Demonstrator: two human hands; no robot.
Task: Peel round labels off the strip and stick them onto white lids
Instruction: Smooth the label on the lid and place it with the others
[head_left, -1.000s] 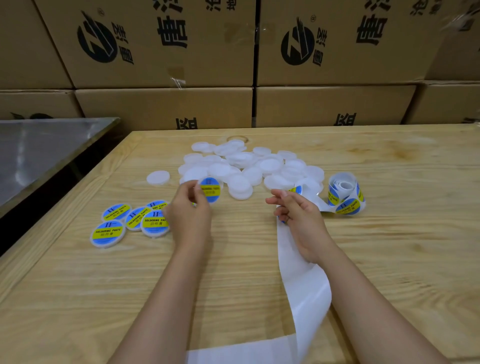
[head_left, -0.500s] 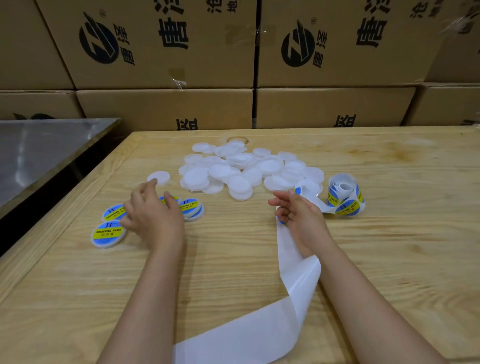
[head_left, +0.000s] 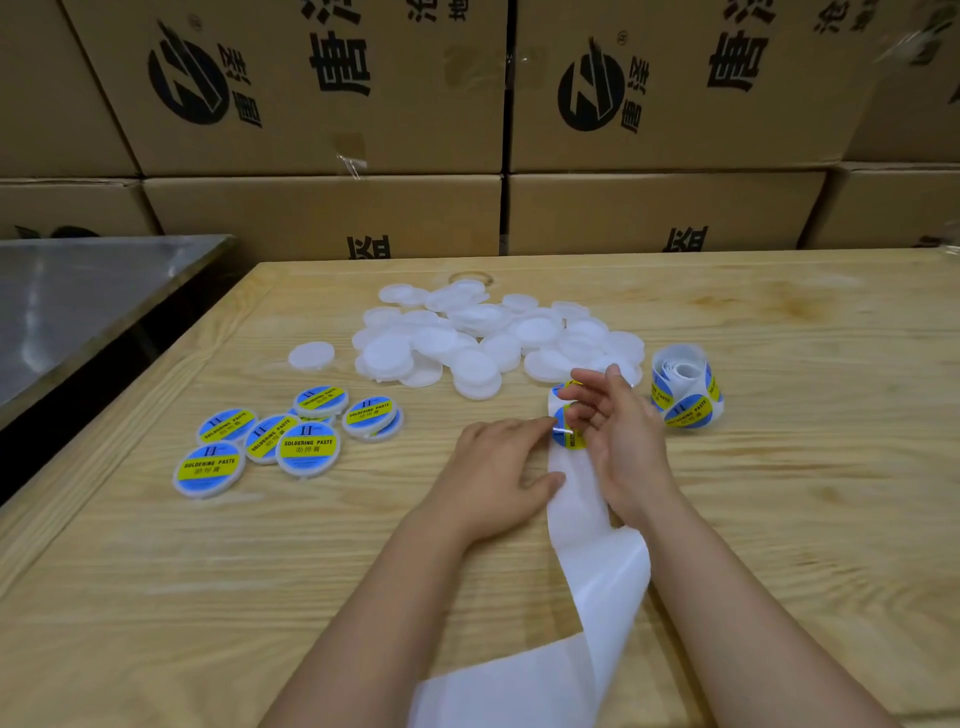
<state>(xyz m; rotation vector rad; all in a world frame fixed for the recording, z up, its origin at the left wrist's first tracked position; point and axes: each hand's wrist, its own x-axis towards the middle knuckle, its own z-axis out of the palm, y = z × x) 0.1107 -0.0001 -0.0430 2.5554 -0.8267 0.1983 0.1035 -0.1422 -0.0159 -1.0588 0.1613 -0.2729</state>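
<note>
The white backing strip (head_left: 582, 525) runs from a label roll (head_left: 685, 392) toward me across the wooden table (head_left: 260, 597). My right hand (head_left: 621, 447) holds the strip near its top, fingers spread above it. A blue and yellow round label (head_left: 569, 439) sits on the strip just below those fingers. My left hand (head_left: 493, 470) lies beside it, index fingertip at the label's left edge and thumb resting on the strip. A pile of plain white lids (head_left: 488, 338) lies behind the hands. Several labelled lids (head_left: 306, 447) lie at the left.
One white lid (head_left: 311, 356) lies apart, left of the pile. Stacked cardboard boxes (head_left: 322, 213) wall off the table's far side. A metal surface (head_left: 78, 296) stands to the left across a dark gap. The strip's loose end (head_left: 509, 691) curls at the near edge.
My left hand set a freshly labelled lid down with the labelled group, then moved right to the label on the strip. My right hand stayed on the strip.
</note>
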